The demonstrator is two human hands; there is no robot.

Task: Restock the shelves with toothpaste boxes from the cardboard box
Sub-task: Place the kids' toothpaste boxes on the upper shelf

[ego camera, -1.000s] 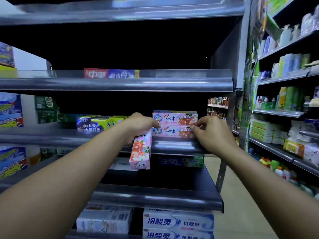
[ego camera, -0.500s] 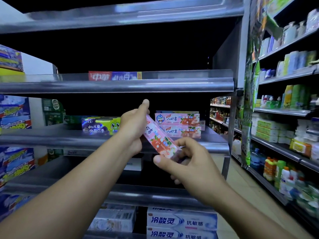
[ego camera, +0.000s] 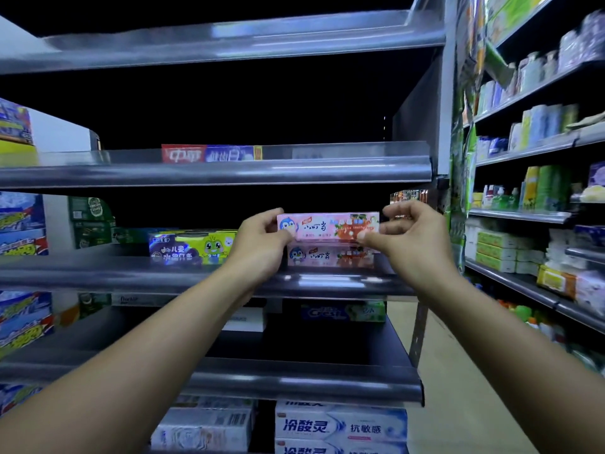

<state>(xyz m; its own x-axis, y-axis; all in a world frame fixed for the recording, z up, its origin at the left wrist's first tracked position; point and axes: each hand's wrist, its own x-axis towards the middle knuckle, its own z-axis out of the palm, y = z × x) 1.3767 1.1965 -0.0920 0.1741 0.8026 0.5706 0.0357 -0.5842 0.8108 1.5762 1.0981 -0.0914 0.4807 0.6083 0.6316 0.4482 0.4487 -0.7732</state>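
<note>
the stack [ego camera: 330, 256] below is blurred; our left hand [ego camera: 262, 239] and right hand [ego camera: 404, 232] pinch the pink box [ego camera: 327, 227] level by its ends.

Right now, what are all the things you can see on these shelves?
Held pink box: one, pink, above the stack.
Stacked pink box: at least one, pink, middle shelf.
Frog box: one, green-purple, middle shelf left.
Red-blue box: one, upper shelf.
Crest box: one, blue-green, lower shelf.
White boxes: two, white-blue, bottom shelf right.
Blue packs: several, blue-yellow, far left.
Bottles: many, mixed colours, right aisle.
Left hand: pinches held pink box's left end.
Right hand: pinches its right end.
</note>
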